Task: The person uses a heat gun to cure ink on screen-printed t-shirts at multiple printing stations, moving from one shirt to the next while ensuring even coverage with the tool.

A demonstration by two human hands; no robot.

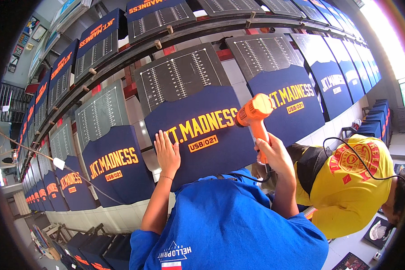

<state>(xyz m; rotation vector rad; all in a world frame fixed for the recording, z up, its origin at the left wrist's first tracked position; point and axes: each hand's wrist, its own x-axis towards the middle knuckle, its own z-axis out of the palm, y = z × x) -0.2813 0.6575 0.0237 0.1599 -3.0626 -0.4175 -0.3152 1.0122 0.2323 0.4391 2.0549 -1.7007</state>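
A navy shirt point(211, 148) with yellow lettering and an orange label print lies stretched over a dark board point(177, 74) right in front of me. My left hand point(167, 150) rests flat on the shirt, fingers spread, at the left end of the print. My right hand point(274, 155) grips the handle of an orange heat gun point(254, 112), whose nozzle points left over the right end of the lettering. A black cord runs down from the gun.
More boards with the same navy printed shirts point(114, 164) stand in a long curved row to both sides, and a second row point(96, 42) runs behind a dark rail. A person in a yellow shirt point(346, 184) bends low at my right. Stacked navy shirts point(375, 121) lie far right.
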